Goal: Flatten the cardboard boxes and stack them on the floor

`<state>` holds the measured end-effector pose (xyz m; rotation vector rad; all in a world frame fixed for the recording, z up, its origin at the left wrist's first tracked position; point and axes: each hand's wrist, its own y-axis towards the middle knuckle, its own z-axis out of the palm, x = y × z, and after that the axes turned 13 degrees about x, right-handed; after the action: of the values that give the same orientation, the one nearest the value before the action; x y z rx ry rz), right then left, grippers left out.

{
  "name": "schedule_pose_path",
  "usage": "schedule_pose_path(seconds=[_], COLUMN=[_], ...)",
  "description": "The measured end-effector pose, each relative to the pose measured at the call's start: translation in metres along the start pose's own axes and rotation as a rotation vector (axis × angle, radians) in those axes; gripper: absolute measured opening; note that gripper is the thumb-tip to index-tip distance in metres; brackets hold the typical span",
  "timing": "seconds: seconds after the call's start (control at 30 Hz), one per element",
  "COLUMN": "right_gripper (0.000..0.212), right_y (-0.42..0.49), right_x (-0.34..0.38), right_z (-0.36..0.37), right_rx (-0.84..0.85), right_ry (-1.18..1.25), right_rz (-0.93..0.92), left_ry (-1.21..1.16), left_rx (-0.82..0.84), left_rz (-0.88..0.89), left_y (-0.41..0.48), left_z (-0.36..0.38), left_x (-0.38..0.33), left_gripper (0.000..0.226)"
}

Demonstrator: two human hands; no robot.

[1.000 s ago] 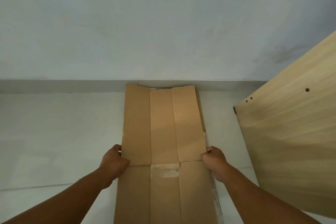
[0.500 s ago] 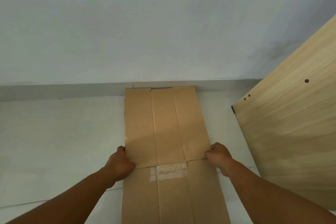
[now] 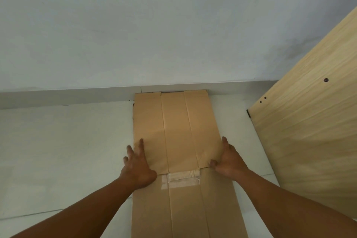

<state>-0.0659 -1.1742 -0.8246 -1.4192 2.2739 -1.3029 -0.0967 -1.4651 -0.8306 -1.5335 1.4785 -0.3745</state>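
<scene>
A flattened brown cardboard box (image 3: 177, 133) lies lengthwise on the pale floor (image 3: 63, 150), its far end against the skirting of the wall. A strip of clear tape (image 3: 181, 178) crosses its middle crease. Another cardboard edge peeks out beneath it at the far left. My left hand (image 3: 137, 164) rests flat on the box's left edge, fingers spread. My right hand (image 3: 229, 158) lies along the right edge, fingers extended and thumb on top of the cardboard.
A large light wooden panel (image 3: 309, 121) with small drilled holes leans at the right, close to the box. A pale grey wall (image 3: 154, 25) and its skirting (image 3: 67, 95) close off the far side. Bare floor lies to the left.
Both hands were curled around the box's side edges; now the fingers have opened and press flat. The box has settled down against the floor and the skirting.
</scene>
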Motion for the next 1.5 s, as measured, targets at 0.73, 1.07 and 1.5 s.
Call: schedule_pose_path(seconds=[0.73,1.07,1.5], right_gripper=[0.080,0.055,0.044], right_y=[-0.024,-0.247,-0.605], right_x=[0.050,0.112,0.171], right_z=[-0.001,-0.113,-0.300], right_rx=[0.148,0.383,0.215], right_ry=[-0.524,-0.262,-0.038], right_rz=[-0.224,-0.097,-0.058], left_ry=[0.352,0.279,0.309], left_rx=[0.073,0.206,0.015], left_rz=[0.053,0.051,0.274], left_y=[-0.015,-0.245,-0.598], left_z=[-0.001,-0.097,-0.290], left_x=[-0.028,-0.105,-0.217], left_gripper=[0.083,0.066,0.063])
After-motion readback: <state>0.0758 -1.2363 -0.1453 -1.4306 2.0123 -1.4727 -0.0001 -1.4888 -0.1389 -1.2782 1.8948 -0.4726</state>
